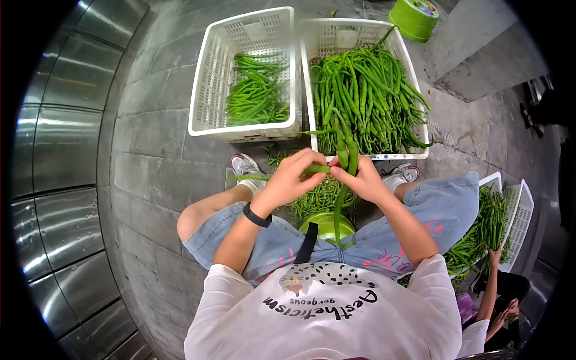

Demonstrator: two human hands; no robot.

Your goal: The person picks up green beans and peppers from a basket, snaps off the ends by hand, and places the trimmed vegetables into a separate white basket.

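In front of my lap, my left hand [294, 177] is closed around a green chili pepper [317, 170] that lies crosswise, with a green end [252, 177] sticking out on its left side. My right hand [366, 181] grips a few long green chili peppers [347, 144], one of which hangs down toward my lap. The fingertips of both hands almost meet. Beyond them stands a white crate [308, 84] heaped with long green chili peppers. A second white crate [201, 90], to its left, holds fewer peppers.
Small green pieces [318, 201] lie piled on the floor between my feet. A green stool [329, 225] shows beneath me. Another green stool [414, 19] stands at the back right by a concrete pillar [474, 48]. At lower right, another person's hand [495, 255] touches peppers near white crates [517, 225].
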